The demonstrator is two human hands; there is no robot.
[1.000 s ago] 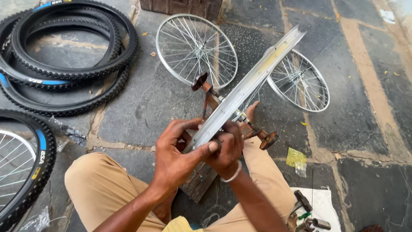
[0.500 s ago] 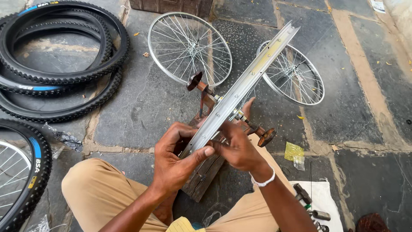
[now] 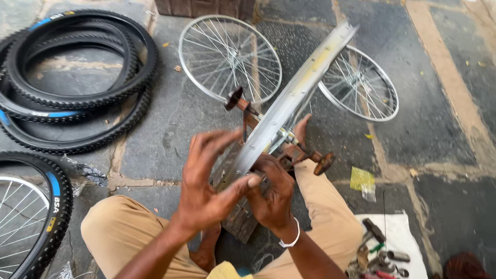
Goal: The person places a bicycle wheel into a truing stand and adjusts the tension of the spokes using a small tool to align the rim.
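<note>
Left hand [image 3: 206, 188] lifted off the wheel rim [image 3: 289, 103] since a moment ago, fingers [image 3: 209, 142] now spread open, only thumb tip touching. Right hand [image 3: 274, 194] closed low on rim, held edge-on in rusty stand [image 3: 305, 152] between the knees. Grip probably being shifted.

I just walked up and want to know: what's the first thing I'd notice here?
Right in the middle, a shiny silver bicycle rim stands edge-on in a rusty stand, with the left hand and right hand on its near end. Behind it two spoked wheels lie flat on the stone floor. At the far left sits a pile of black tyres.
</note>
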